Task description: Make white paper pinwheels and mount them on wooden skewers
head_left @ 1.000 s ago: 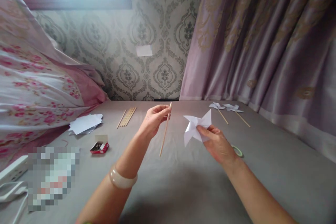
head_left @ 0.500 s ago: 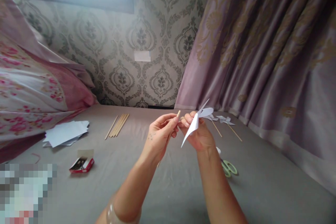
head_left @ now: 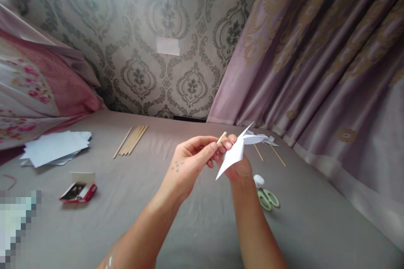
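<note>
My left hand (head_left: 186, 162) is closed in a pinch around a thin wooden stick (head_left: 222, 137), whose top end pokes out past the thumb. Close beside it, my right hand (head_left: 242, 171) grips a folded white paper pinwheel (head_left: 233, 157) with its fingers behind the blades. The stick's end is right by the right fingertips; whether it touches the pinwheel I cannot tell. Most of the stick is hidden behind my left hand and forearm.
Several wooden sticks (head_left: 134, 140) lie left of the hands, near stacked white paper (head_left: 58, 147) and an open red box (head_left: 78, 191) of small dark pieces. Green-handled scissors (head_left: 264, 200) and a white round object (head_left: 259, 180) lie right. Behind are paper pinwheels on sticks (head_left: 272, 140).
The stick's end has come closer to the right fingers, and both hands are nearer together. The pinwheel has turned slightly. The camera view has tilted down and shifted.
</note>
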`<state>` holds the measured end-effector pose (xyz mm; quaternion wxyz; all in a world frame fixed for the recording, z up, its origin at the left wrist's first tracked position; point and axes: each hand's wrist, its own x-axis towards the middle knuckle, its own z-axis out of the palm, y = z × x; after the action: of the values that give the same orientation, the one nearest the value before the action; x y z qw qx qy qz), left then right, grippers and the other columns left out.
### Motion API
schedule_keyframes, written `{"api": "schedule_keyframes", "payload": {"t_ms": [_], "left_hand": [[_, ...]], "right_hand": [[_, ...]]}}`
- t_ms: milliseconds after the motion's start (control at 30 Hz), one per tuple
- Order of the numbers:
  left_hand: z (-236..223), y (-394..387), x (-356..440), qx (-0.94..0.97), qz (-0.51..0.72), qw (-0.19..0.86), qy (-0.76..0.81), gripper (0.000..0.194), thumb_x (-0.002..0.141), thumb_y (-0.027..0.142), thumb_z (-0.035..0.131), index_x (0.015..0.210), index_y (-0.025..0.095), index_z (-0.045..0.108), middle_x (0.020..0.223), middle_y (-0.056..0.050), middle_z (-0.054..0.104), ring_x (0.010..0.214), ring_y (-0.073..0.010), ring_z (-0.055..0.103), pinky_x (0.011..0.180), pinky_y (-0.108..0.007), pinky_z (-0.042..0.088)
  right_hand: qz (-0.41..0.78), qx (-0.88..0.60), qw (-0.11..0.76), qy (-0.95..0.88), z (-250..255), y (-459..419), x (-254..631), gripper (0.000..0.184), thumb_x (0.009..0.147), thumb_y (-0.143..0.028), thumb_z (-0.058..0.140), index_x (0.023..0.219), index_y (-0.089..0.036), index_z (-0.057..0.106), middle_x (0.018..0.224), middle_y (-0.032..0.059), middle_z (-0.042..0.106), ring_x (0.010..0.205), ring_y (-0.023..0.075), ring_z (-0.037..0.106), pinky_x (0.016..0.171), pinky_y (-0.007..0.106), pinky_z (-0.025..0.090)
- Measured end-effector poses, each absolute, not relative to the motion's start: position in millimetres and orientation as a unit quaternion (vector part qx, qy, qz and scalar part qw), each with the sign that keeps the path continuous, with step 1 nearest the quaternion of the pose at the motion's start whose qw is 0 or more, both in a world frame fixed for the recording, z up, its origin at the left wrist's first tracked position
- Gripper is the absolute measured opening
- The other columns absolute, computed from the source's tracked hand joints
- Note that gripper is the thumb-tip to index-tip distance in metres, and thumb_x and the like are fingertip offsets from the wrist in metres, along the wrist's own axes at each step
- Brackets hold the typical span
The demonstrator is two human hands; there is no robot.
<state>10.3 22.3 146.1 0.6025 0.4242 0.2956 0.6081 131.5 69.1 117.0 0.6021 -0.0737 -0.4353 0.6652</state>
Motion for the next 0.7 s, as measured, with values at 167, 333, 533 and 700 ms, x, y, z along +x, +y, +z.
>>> {"api": "schedule_keyframes", "payload": {"t_ms": [167,333,533,700], "left_hand": [[145.0,22.3,10.4,0.43,0.603,0.603,0.296,0.025,0.071,0.03,0.076,0.086,0.01,0.072,0.072,-0.005,0.069,0.061,-0.0093,0.056,0.055,-0.02,0.041],[145.7,19.3,10.6,0.444,0.598,0.599,0.294,0.023,0.071,0.03,0.076,0.085,0.012,0.073,0.072,-0.005,0.069,0.061,-0.0089,0.056,0.056,-0.02,0.042],[148.8,17.0,12.3,0.451,0.604,0.596,0.277,0.017,0.07,0.026,0.077,0.08,0.013,0.073,0.073,-0.004,0.071,0.063,-0.0093,0.058,0.06,-0.02,0.046],[149.5,14.5,13.1,0.451,0.609,0.591,0.274,0.013,0.071,0.022,0.076,0.08,0.013,0.073,0.078,-0.005,0.073,0.068,-0.0106,0.061,0.064,-0.02,0.048]], "right_hand": [[0.673,-0.074,0.593,-0.436,114.9,69.0,133.3,0.028,0.057,-0.037,0.088,0.064,-0.025,0.063,0.059,-0.0075,0.048,0.055,0.0097,0.044,0.051,0.023,0.043],[0.672,-0.078,0.593,-0.437,117.4,68.0,134.9,0.029,0.056,-0.037,0.088,0.061,-0.024,0.062,0.056,-0.0071,0.047,0.054,0.0097,0.044,0.05,0.022,0.042],[0.662,-0.089,0.595,-0.447,119.6,66.9,137.1,0.027,0.059,-0.036,0.087,0.063,-0.025,0.063,0.054,-0.0077,0.043,0.051,0.009,0.04,0.049,0.02,0.041],[0.654,-0.092,0.597,-0.455,120.1,65.1,136.8,0.028,0.058,-0.037,0.087,0.062,-0.025,0.062,0.054,-0.0074,0.044,0.051,0.0097,0.039,0.05,0.021,0.042]]}}
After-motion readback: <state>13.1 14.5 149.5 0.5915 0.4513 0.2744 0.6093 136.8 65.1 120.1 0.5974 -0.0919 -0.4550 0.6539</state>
